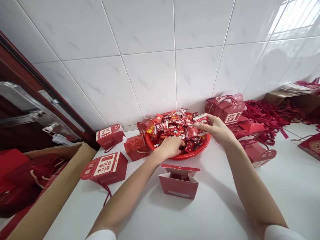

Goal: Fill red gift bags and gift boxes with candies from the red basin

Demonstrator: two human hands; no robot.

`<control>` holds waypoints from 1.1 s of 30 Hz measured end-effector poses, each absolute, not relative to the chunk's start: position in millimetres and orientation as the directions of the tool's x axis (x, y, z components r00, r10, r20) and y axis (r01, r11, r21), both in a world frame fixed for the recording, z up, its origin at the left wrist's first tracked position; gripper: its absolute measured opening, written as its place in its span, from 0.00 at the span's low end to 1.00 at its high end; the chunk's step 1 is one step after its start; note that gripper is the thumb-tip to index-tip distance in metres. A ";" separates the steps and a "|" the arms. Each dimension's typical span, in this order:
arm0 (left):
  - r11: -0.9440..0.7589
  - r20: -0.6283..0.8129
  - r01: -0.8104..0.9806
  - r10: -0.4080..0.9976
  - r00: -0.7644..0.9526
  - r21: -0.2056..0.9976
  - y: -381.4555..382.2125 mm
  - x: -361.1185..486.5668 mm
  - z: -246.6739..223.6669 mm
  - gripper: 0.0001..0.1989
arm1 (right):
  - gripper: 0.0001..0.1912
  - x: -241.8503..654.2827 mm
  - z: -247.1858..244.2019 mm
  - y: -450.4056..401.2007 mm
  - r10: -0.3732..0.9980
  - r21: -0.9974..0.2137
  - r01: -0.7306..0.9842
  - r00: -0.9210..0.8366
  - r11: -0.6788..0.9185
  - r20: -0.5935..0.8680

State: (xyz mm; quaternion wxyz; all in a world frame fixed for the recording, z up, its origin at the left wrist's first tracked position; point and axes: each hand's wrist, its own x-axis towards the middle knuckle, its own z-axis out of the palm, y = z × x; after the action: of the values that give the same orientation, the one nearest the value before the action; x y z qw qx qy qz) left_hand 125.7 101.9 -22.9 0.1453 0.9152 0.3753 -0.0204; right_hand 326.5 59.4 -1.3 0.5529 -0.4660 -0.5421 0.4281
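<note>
Red candies lie against the left grip, hold unclear; right grip pinches a packet.

Ahead of me I record a wall of glossy white marbled tiles, a bright barred reflection at upper right. On my left I note a dark reddish-brown door with a silver metal lever handle, and, near it, an open brown cardboard carton. On my right I find heaped deep-red ribbons beside a low brown cardboard box.
</note>
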 end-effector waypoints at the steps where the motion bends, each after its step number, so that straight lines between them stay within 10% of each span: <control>1: -0.682 -0.139 0.693 0.682 0.718 0.234 103.1 125.9 -24.4 0.13 | 0.25 326.1 -1.1 59.1 0.979 -0.980 0.006 0.041 0.197 0.197; 8: -0.521 0.104 0.527 0.770 0.629 0.672 108.1 95.9 -34.3 0.10 | 0.21 329.2 -1.9 60.2 0.984 -0.975 -0.132 0.010 0.180 0.180; 17: -0.320 0.274 0.109 0.910 0.311 0.941 96.0 85.5 -25.9 0.19 | 0.19 322.1 -6.2 60.2 0.973 -0.975 -0.172 -0.156 0.143 0.171; 24: -0.334 0.299 0.081 0.910 0.286 0.939 96.9 85.7 -33.6 0.16 | 0.19 314.5 -3.9 57.4 0.955 -0.976 -0.164 -0.238 0.141 0.178; 33: -0.580 0.345 0.459 0.795 0.499 0.673 104.5 71.0 -22.4 0.13 | 0.19 324.8 -3.7 56.5 0.969 -0.963 -0.158 -0.085 0.219 0.234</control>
State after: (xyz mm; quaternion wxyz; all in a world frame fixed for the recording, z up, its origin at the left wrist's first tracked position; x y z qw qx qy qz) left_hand 71.0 104.5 -22.4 0.2571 0.8268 0.3791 0.3265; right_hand 324.8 56.5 -3.7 0.5632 -0.3749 -0.5407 0.5000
